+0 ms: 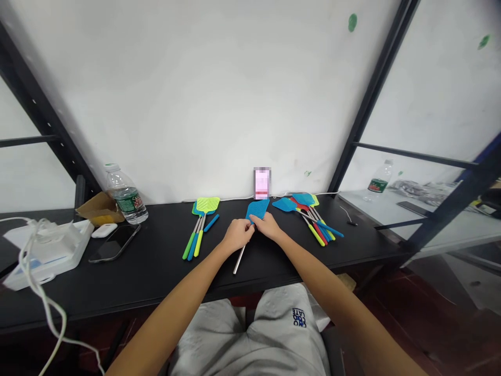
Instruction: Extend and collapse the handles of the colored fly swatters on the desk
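Both hands meet at the neck of a blue fly swatter (258, 208), where its flat head joins the metal rod. My left hand (238, 233) pinches the top of the rod, and my right hand (267, 226) grips the lower part of the head. The bare silver rod points down toward the table's front edge, with no coloured grip on its end. A loose blue handle grip (212, 223) lies left of my hands, beside a group of swatters with a yellow-green swatter head (208, 204) on top. To the right, several more swatters with blue, red and yellow-green parts (303, 199) overlap.
A phone with a lit screen (262, 184) leans on the wall behind. At left are a water bottle (131, 201), a cardboard box (100, 209), a dark phone (115, 243), a white case (104, 230) and white cables (29, 256). A small black connector (352, 223) lies right.
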Available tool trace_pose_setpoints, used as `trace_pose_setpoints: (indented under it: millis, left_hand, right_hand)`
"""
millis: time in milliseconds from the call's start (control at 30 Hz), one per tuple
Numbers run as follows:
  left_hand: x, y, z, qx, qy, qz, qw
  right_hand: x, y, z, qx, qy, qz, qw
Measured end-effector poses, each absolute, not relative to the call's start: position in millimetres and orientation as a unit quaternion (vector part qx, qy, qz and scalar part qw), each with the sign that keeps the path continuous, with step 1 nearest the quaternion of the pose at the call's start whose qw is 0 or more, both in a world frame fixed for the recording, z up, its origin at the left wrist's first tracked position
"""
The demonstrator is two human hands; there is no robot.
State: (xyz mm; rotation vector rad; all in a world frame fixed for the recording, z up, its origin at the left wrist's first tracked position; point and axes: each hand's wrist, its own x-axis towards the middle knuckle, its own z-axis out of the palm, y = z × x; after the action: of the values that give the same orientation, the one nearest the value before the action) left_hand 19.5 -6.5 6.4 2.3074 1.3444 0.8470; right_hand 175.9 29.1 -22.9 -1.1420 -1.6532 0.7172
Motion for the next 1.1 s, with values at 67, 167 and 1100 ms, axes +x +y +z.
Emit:
trace_pose_setpoints:
  millis: [67,167,1100]
  left_hand:
    - [19.5,-6.4,6.2,0.81,0.472,0.302,0.174]
    - [19.8,-5.8,5.8,0.806,0.47,0.311,0.182]
    - [15.5,-6.3,-0.5,0.786,0.416,0.34,0.305]
  right_hand:
    - [177.4,31.5,-24.1,-0.472,-0.679,0.293,0.479]
    - [178.3,34.5,-26.0,-0.465,-0.67,0.312,0.487]
    - [226.7,46.5,-1.3,-0.461,-0.305,0.449,0.702]
